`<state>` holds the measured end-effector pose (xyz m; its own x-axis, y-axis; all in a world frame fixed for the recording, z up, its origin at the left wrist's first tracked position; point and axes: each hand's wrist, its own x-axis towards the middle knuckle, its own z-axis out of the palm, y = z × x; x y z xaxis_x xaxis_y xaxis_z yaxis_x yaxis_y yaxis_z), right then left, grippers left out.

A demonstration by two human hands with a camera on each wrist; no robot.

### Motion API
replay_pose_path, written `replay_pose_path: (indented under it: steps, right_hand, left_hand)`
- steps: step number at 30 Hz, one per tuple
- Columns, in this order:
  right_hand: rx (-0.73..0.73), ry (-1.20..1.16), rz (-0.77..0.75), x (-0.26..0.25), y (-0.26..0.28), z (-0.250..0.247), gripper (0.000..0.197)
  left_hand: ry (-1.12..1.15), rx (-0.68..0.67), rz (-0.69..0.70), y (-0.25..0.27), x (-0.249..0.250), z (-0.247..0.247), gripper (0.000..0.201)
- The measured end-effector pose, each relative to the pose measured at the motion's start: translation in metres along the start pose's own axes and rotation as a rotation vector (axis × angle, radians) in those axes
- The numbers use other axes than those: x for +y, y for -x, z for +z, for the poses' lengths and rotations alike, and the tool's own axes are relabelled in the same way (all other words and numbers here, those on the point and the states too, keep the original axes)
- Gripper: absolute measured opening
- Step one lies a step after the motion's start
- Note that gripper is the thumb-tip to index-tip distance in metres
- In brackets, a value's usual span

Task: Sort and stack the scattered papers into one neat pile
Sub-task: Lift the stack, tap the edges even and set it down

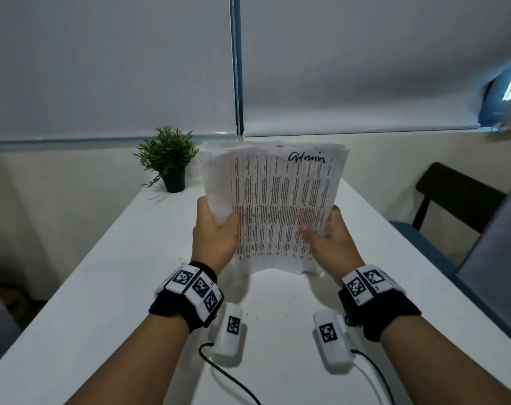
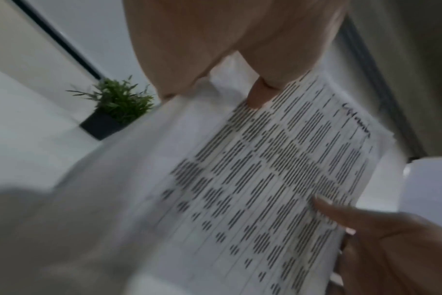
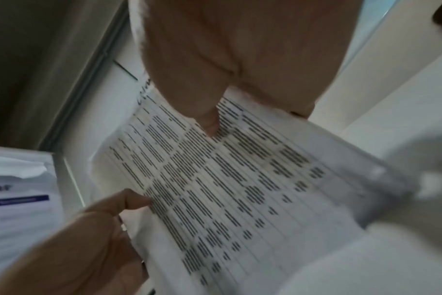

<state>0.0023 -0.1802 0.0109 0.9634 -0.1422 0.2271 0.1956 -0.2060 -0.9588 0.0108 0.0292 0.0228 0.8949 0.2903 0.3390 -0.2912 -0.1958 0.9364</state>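
A stack of papers (image 1: 280, 206) stands upright on the white table (image 1: 108, 287), its lower edge at the tabletop. The front sheet is a printed table with "Admin" handwritten at its top. My left hand (image 1: 216, 232) grips the stack's left edge, thumb on the front. My right hand (image 1: 327, 235) grips the right edge, thumb on the print. The left wrist view shows the stack (image 2: 265, 179) under my left thumb (image 2: 259, 95), with my right hand (image 2: 381, 239) at the lower right. In the right wrist view the stack (image 3: 227, 189) sits under my right thumb (image 3: 209, 121), my left hand (image 3: 88, 239) at the lower left.
A small potted plant (image 1: 169, 159) stands at the table's far left corner. A dark chair (image 1: 453, 200) is at the right. A grey panel (image 1: 500, 258) edges the right side. Another printed sheet (image 3: 18, 199) shows at the left of the right wrist view.
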Motion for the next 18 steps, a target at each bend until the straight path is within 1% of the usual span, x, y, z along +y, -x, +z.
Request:
replay_pose_path:
  steps: [2, 3, 4, 5, 6, 7, 8, 9, 10, 11, 12, 13, 14, 15, 16, 17, 18]
  right_hand:
    - [-0.006, 0.007, 0.039, 0.007, -0.001, -0.003, 0.028]
    - [-0.011, 0.019, 0.034, 0.007, -0.003, -0.007, 0.029]
    - [-0.021, 0.048, 0.011, 0.005, -0.006, -0.01, 0.03]
    - [-0.032, 0.095, -0.021, -0.001, -0.008, -0.014, 0.03]
    - [-0.04, 0.155, -0.058, -0.009, -0.01, -0.018, 0.028]
    - [-0.043, 0.219, -0.103, -0.019, -0.012, -0.023, 0.024]
    - [-0.043, 0.293, -0.158, -0.028, -0.015, -0.028, 0.02]
    - [-0.043, 0.377, -0.228, -0.039, -0.018, -0.033, 0.016]
    - [-0.046, 0.468, -0.292, -0.051, -0.02, -0.037, 0.012]
    - [-0.044, 0.552, -0.36, -0.063, -0.021, -0.039, 0.012]
    - [-0.049, 0.629, -0.416, -0.074, -0.021, -0.039, 0.018]
    - [-0.063, 0.688, -0.472, -0.086, -0.02, -0.038, 0.022]
    - [-0.078, 0.74, -0.513, -0.095, -0.018, -0.037, 0.023]
    - [-0.08, 0.778, -0.552, -0.103, -0.016, -0.036, 0.022]
    - [-0.048, 0.812, -0.581, -0.107, -0.015, -0.037, 0.023]
    - [0.012, 0.844, -0.603, -0.108, -0.014, -0.04, 0.033]
    - [0.093, 0.869, -0.588, -0.105, -0.014, -0.044, 0.051]
  left_hand:
    - [-0.024, -0.067, -0.09, -0.001, -0.008, -0.002, 0.03]
    - [-0.054, -0.098, -0.125, -0.004, -0.008, -0.004, 0.032]
    - [-0.09, -0.113, -0.143, -0.006, -0.004, -0.008, 0.039]
    - [-0.144, -0.09, -0.115, -0.009, 0.003, -0.013, 0.051]
    - [-0.213, -0.016, -0.025, -0.012, 0.015, -0.018, 0.067]
    - [-0.284, 0.08, 0.11, -0.014, 0.031, -0.022, 0.081]
    - [-0.346, 0.161, 0.274, -0.013, 0.051, -0.026, 0.091]
    - [-0.423, 0.199, 0.43, -0.013, 0.072, -0.028, 0.097]
    - [-0.512, 0.187, 0.553, -0.013, 0.093, -0.029, 0.101]
    - [-0.582, 0.122, 0.605, -0.014, 0.111, -0.03, 0.103]
    - [-0.615, 0.016, 0.581, -0.018, 0.122, -0.03, 0.101]
    - [-0.619, -0.113, 0.502, -0.022, 0.127, -0.031, 0.093]
    - [-0.575, -0.239, 0.397, -0.027, 0.126, -0.032, 0.076]
    - [-0.483, -0.308, 0.305, -0.032, 0.118, -0.033, 0.057]
    - [-0.367, -0.32, 0.233, -0.034, 0.105, -0.034, 0.042]
    - [-0.251, -0.304, 0.16, -0.033, 0.091, -0.036, 0.034]
    - [-0.15, -0.295, 0.09, -0.029, 0.079, -0.04, 0.032]
